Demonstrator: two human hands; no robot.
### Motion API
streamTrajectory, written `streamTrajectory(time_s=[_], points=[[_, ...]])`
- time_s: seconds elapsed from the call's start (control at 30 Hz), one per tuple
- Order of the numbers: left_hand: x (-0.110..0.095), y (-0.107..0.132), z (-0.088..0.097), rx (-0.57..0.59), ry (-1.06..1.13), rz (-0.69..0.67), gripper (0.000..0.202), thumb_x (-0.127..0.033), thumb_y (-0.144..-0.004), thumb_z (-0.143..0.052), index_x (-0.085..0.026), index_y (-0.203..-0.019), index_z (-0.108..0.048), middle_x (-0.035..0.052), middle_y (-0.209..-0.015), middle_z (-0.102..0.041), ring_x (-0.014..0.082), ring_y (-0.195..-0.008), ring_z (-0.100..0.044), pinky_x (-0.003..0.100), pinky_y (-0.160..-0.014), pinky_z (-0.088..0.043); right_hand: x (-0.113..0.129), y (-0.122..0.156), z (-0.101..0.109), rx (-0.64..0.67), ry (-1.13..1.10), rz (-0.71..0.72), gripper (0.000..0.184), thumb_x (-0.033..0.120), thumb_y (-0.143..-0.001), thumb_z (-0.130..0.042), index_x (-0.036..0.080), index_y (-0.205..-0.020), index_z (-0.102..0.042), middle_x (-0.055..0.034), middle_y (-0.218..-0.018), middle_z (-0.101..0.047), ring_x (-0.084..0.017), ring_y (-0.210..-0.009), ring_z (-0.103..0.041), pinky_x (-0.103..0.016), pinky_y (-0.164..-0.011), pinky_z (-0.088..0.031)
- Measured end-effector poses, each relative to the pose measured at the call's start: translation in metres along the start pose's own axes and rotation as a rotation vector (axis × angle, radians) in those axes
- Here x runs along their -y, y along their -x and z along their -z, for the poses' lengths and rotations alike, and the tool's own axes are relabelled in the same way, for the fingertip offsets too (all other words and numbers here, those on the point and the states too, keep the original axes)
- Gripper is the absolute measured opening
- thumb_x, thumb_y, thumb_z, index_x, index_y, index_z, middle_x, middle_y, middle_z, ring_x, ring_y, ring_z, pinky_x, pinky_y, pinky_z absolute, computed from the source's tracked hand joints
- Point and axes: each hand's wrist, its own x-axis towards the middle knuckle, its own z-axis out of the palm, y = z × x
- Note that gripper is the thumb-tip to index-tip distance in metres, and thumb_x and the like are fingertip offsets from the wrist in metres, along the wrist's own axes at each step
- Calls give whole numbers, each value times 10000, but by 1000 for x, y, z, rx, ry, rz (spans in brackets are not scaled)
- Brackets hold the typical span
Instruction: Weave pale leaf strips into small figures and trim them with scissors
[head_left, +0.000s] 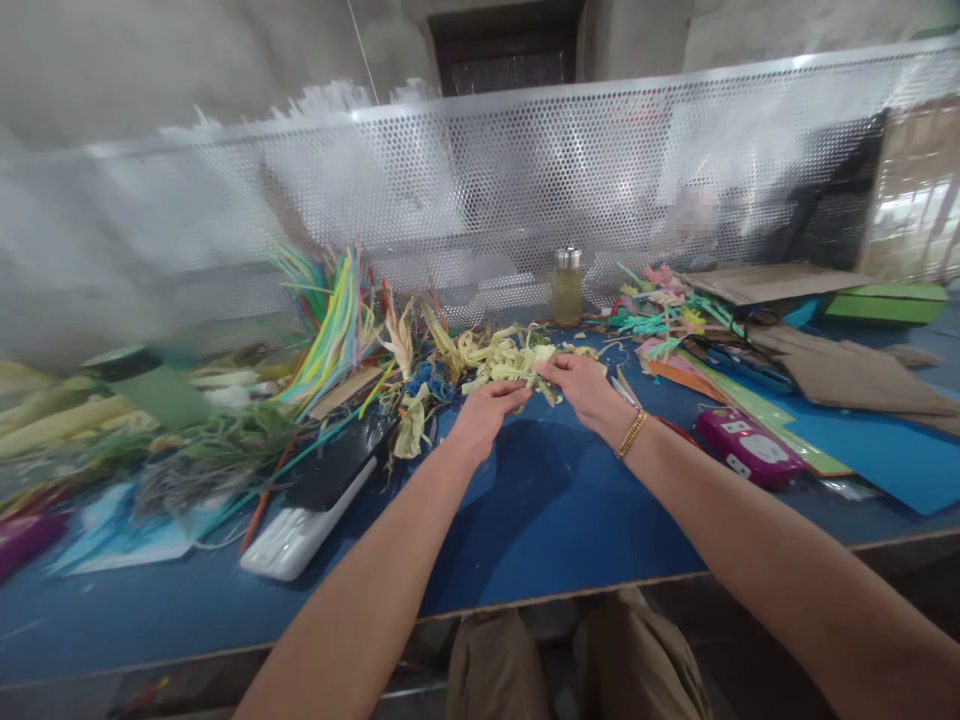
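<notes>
In front of me a loose heap of pale yellow-green corn husk strips (pixel 495 350) lies at the middle of the blue table (pixel 555 520). My right hand (pixel 583 388), with a gold bracelet (pixel 631 434) at its wrist, pinches a husk piece at the heap's near right edge. Just left of it, my left hand (pixel 486 412) has its fingers drawn together at the same husk; the fingertips are partly hidden. A crumpled husk piece (pixel 412 425) and some blue material (pixel 429 380) lie left of my left hand.
Colourful pipe cleaners (pixel 337 320) stand upright at left, near a black-and-white device (pixel 322 510). Behind the heap stands a lidded glass jar (pixel 568 290). To the right lie a purple power strip (pixel 748 447), dark-framed glasses (pixel 739 365) and cardboard (pixel 847 365). A perforated metal panel (pixel 510 190) closes the back.
</notes>
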Motion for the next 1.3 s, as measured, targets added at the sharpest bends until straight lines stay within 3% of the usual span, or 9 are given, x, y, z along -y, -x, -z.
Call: streamTrajectory(time_s=[0.3,0.5,0.67,0.9,1.3], points=[[1,-1,1,30,7,-16,299,-346,-593,-831,-203,-841,-747,-8,-706,-638,91,-583,-443,260,-600,-304,0,0,-1,-10,20,17,384,503,-667,-715,183,-568,-528,35,-557,-432,-98,-558,-328,-273,-548,-291],[3,-2,0,90,29,-30,321,-452,-634,-795,-160,-713,-690,-35,-565,-491,75,-499,-322,268,-518,-210,-1,3,-5,36,86,43,312,455,-703,-682,174,-604,-590,8,-604,-513,-112,-588,-398,-271,-576,-332],[5,-2,0,73,42,-38,364,-479,-627,-794,-160,-640,-620,-38,-542,-453,76,-487,-302,276,-509,-191,3,7,-8,56,84,59,315,469,-712,-673,172,-627,-615,-19,-662,-573,-127,-629,-451,-275,-601,-364],[10,-6,3,70,56,-83,386,-483,-659,-775,-160,-591,-575,-39,-520,-419,80,-493,-300,282,-514,-193,6,9,-9,40,98,73,329,478,-709,-675,171,-615,-607,-6,-613,-546,-120,-601,-438,-270,-580,-364],[4,-4,2,42,114,-33,380,-443,-628,-808,-150,-588,-570,-53,-510,-404,70,-484,-303,272,-506,-184,6,11,-10,83,33,65,330,484,-709,-679,159,-669,-633,1,-629,-548,-103,-587,-412,-261,-566,-337]])
